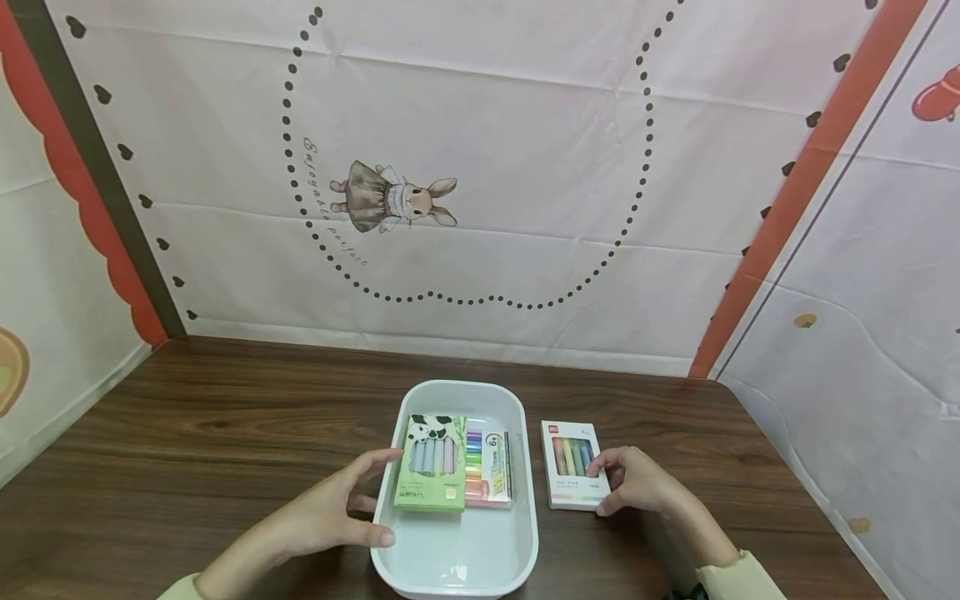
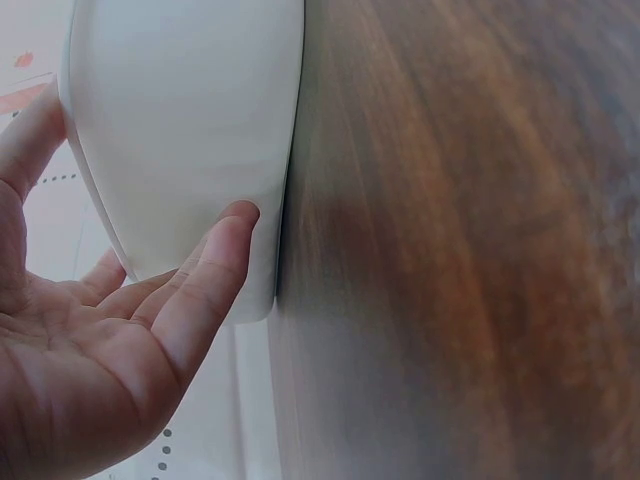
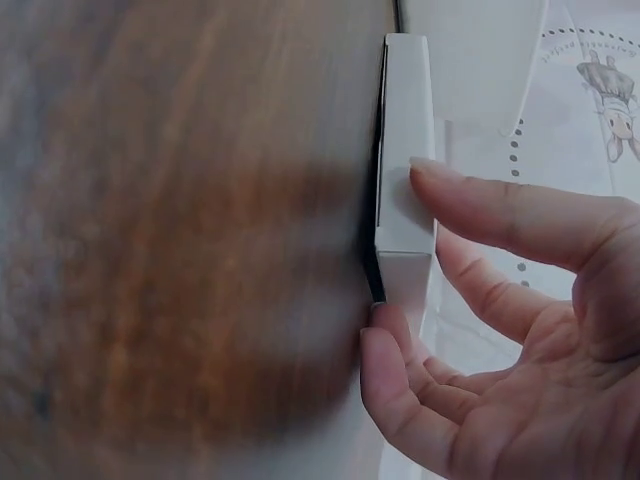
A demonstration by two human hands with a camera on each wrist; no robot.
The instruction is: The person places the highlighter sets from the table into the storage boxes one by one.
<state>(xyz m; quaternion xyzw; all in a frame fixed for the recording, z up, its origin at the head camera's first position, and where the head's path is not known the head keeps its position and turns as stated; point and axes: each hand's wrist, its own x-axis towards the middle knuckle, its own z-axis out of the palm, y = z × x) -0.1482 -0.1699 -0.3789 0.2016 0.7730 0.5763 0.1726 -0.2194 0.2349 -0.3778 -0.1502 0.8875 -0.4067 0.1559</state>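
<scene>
My left hand (image 1: 326,508) rests against the left side of a white plastic bin (image 1: 491,546), thumb and forefinger at the rim. In the left wrist view, its other fingers lie fairly straight along the outer wall. Inside the bin are a green panda-print pen box (image 1: 429,492) and a clear pack of bright coloured pens (image 1: 495,475), partly covered by the green box. To the bin's right, my right hand (image 1: 637,479) holds a white pen box (image 1: 573,492) by its lower right corner; coloured barrels show through its window. The right wrist view shows the thumb against that box's edge.
The dark wood-grain tabletop (image 1: 225,417) extends on both sides of the bin. Behind it hangs a white cloth (image 1: 525,167) with a rabbit print, and more printed cloth (image 1: 847,375) hangs at the right side.
</scene>
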